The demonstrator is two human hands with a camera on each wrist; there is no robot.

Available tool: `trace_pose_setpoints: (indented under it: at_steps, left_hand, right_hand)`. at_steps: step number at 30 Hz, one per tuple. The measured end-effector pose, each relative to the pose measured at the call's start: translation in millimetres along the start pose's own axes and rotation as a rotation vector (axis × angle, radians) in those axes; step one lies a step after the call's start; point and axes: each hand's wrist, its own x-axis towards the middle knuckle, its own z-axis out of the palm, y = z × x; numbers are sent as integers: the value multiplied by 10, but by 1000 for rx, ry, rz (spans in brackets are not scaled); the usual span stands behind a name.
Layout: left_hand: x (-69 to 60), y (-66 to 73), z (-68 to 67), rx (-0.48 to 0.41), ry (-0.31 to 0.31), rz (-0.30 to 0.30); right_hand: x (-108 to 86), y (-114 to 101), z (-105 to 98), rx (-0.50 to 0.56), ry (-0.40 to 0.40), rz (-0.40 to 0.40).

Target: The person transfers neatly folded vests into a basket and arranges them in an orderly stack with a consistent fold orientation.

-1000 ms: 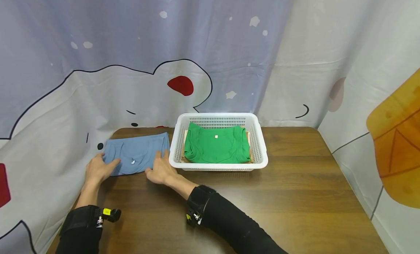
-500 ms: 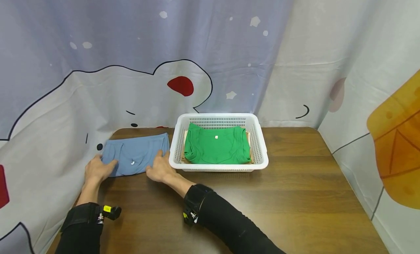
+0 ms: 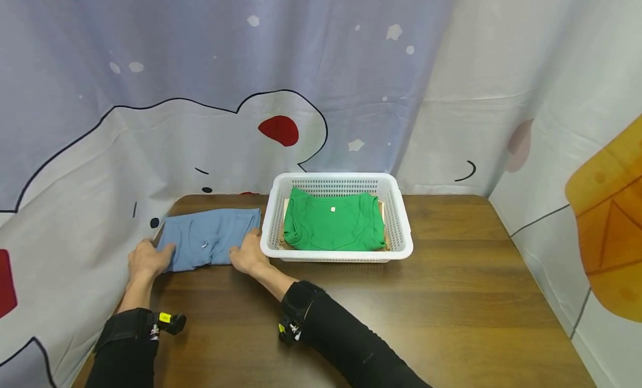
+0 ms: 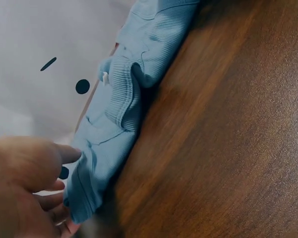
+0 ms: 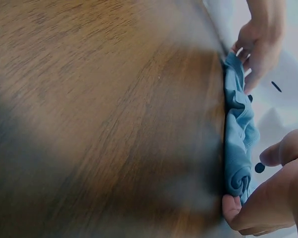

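A folded light blue shirt point(image 3: 210, 237) with a small white tag lies at the table's far left, its middle bunched up into wrinkles. My left hand point(image 3: 147, 260) holds its left end; in the left wrist view the thumb point(image 4: 68, 153) is on top and the other fingers go round the end and under it. At the opposite end, my right hand point(image 3: 249, 254) has its fingers point(image 5: 232, 206) tucked under the cloth, the thumb curled over above. A folded green shirt point(image 3: 333, 223) sits in a white plastic basket point(image 3: 336, 255) right beside my right hand.
Beneath the green shirt, tan edges of something show in the basket. The brown wooden table point(image 3: 451, 299) extends to the right and front. A printed curtain point(image 3: 200, 142) hangs along the back and left edges.
The blue shirt has gone from lying flat to bunched in the middle as its ends are gripped. My right hand's fingers have slid under the right end. The basket has stayed put.
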Motion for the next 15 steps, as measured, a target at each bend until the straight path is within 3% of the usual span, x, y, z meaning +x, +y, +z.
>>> trace_pose_setpoints:
  at_steps: [5, 9, 15]
  left_hand:
    - [6, -16, 40, 21, 39, 24]
    - [7, -2, 95, 21, 88, 44]
    - [17, 19, 121, -20, 92, -3]
  right_hand:
    - [58, 10, 18, -48, 40, 15]
    - [100, -3, 43, -187, 71, 27]
    - [145, -26, 85, -432, 91, 19]
